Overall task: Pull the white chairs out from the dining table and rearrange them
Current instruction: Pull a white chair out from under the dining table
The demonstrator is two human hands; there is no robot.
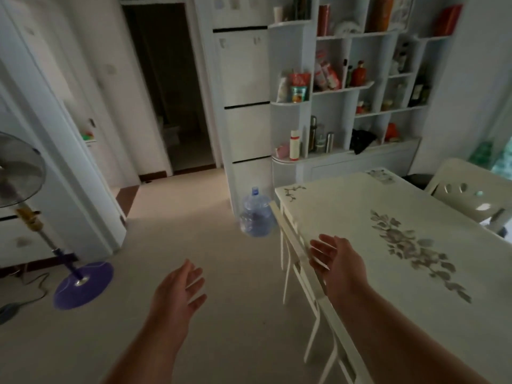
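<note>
The cream dining table [346, 206] with a grey flower pattern fills the right side. A white chair [291, 231] is tucked under its left edge; only the top rail of its back and thin white legs show. Another white chair [468, 189] stands at the table's far right side, its back with oval cut-outs facing me. My right hand [338, 261] hovers open, fingers spread, just over the tucked chair's back rail at the table edge; whether it touches the rail I cannot tell. My left hand [177, 289] is open in the air over the floor, holding nothing.
A blue water jug [256, 214] stands on the floor by the table's far left corner. A standing fan with a purple base [83, 284] and a cord is at the left. White shelving [346, 87] with bottles lines the back wall; a dark doorway [166, 87] opens behind.
</note>
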